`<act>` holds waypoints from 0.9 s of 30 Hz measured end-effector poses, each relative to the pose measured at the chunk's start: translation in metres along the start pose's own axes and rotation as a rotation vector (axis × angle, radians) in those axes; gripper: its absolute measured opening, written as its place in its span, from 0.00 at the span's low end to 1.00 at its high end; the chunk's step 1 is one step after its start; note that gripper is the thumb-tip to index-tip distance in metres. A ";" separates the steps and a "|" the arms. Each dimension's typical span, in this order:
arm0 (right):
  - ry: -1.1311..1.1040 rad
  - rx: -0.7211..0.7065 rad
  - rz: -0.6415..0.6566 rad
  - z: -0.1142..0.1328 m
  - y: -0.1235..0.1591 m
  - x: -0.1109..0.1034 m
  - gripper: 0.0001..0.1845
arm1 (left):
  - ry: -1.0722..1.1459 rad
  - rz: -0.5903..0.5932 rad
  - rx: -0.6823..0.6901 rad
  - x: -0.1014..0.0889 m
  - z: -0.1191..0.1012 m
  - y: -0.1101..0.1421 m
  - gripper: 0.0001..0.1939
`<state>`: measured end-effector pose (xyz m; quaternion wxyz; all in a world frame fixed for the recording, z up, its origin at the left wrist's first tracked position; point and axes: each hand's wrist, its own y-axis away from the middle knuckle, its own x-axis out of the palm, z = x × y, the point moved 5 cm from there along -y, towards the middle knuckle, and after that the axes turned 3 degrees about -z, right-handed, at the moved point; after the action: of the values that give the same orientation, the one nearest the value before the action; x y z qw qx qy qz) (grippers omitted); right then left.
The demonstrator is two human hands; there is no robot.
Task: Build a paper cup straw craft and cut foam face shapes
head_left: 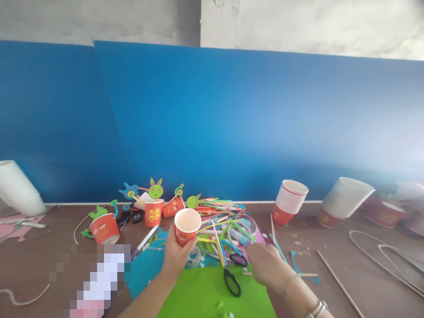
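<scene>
One red cup (187, 226) within left fingers (185, 248) (upright).

Bright, even daylight; edges bend (wide lens), one pixelated patch.

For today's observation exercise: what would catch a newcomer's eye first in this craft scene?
The left hand holds a red paper cup upright at table centre. Behind it lies a heap of coloured straws, with black-handled scissors on green paper beside the right hand.
</scene>
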<state>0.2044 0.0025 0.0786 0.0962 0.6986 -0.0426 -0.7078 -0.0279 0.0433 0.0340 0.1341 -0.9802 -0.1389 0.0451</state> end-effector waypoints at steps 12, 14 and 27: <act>-0.308 -0.214 -0.251 0.019 0.015 -0.044 0.14 | 0.086 0.201 0.015 0.011 -0.008 0.013 0.25; -0.422 -0.249 -0.398 0.033 0.017 -0.060 0.15 | 0.084 0.228 0.031 0.013 -0.007 0.014 0.26; -0.459 -0.251 -0.452 0.073 0.000 -0.047 0.18 | 0.111 0.397 0.114 0.021 -0.007 0.021 0.30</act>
<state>0.1321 0.0065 0.1262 0.0102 0.4958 0.1801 -0.8495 -0.0019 0.0284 0.0338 0.1852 -0.9801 0.0670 0.0244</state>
